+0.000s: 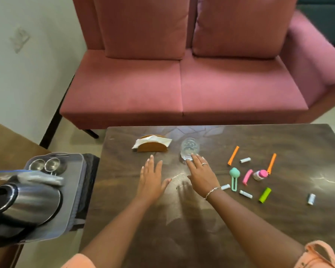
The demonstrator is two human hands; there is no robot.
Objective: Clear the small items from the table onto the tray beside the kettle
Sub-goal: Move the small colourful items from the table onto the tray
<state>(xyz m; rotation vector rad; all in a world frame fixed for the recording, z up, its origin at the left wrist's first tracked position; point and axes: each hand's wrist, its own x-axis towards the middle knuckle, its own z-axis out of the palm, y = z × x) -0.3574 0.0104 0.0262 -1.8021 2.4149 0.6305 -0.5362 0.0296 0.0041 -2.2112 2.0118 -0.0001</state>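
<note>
Small items lie scattered on the right half of the dark wooden table [201, 229]: two orange sticks [233, 155], a pink piece [247, 176], a teal clip [234, 177], a green tube [265, 194], a small pink-capped bottle [260, 174] and several small white cylinders [245, 160]. My right hand [200, 172] stretches flat, its fingertips touching the base of a clear glass [190, 148]. My left hand [152, 178] hovers flat and holds nothing. A grey tray [74, 194] at left carries a steel kettle [27, 202] and two steel cups [45, 165].
A wooden napkin holder [152, 146] with white napkins stands at the table's far edge, left of the glass. A pink sofa [182, 84] runs behind the table. The tray sits on a lower stand beside the table's left edge.
</note>
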